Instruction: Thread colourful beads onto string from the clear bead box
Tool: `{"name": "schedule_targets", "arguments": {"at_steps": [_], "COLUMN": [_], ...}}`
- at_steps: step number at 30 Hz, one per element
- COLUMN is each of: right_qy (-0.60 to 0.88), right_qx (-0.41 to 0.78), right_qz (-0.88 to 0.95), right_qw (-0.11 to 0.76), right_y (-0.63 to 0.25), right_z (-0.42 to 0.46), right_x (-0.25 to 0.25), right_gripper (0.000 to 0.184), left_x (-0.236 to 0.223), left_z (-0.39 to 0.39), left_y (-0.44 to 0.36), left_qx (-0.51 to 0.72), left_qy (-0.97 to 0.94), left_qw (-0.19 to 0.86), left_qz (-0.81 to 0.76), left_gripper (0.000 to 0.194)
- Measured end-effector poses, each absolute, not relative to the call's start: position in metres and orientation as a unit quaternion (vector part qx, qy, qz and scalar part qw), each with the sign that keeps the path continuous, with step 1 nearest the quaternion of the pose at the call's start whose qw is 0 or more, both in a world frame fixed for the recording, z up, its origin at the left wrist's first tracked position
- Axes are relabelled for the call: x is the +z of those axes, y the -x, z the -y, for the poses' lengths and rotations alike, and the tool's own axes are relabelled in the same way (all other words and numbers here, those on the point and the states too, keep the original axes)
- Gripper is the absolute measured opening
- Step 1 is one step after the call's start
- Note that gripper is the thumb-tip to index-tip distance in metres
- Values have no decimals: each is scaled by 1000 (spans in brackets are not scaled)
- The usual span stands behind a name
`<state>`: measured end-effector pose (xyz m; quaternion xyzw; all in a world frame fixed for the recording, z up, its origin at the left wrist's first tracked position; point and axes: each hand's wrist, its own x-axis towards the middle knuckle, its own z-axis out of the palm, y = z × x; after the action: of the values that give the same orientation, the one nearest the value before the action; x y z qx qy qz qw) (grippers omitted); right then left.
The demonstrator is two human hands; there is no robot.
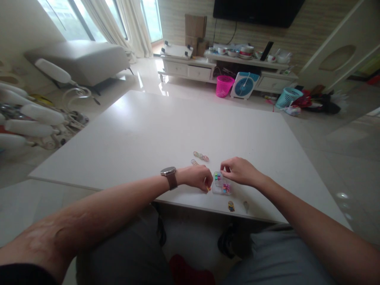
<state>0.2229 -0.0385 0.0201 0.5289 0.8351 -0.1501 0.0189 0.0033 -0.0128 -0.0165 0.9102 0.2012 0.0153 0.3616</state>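
A small clear plastic box (221, 184) with colourful little pieces inside lies near the front edge of a white table (142, 134). My left hand (197, 176), a watch on its wrist, rests just left of the box with fingers curled on a small orange piece (208, 189). My right hand (240, 171) is at the box's far right corner, fingertips pinched together over it; whether it holds anything I cannot tell. Small coloured rings (201, 156) lie in a short row behind the hands, with another ring (194, 162) beside them.
A yellow cartoon figure sticker (230, 206) and a small grey piece (246, 205) lie at the table's front edge. Beyond the table stand a pink basket (224, 85), a fan (245, 85), a teal basket (287, 97) and a low TV cabinet (190, 69). A drying rack (29, 118) is on the left.
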Motion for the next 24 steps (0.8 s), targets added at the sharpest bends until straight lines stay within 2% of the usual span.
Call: {"name": "schedule_targets", "arguments": {"at_steps": [17, 24], "right_qy": [-519, -406], "right_qx": [-172, -240], "right_qz": [-837, -879], "right_qw": [7, -68], "right_y": [-222, -219], "right_z": [39, 39], "right_x": [19, 18], "right_gripper": [13, 12], "left_x": [-10, -7], "left_z": [12, 0], "left_y": [-1, 1], "left_qx": [5, 58], "left_qy": [-913, -865], "left_qw": [353, 443], "left_qz": [-202, -227], "left_gripper": [14, 10]}}
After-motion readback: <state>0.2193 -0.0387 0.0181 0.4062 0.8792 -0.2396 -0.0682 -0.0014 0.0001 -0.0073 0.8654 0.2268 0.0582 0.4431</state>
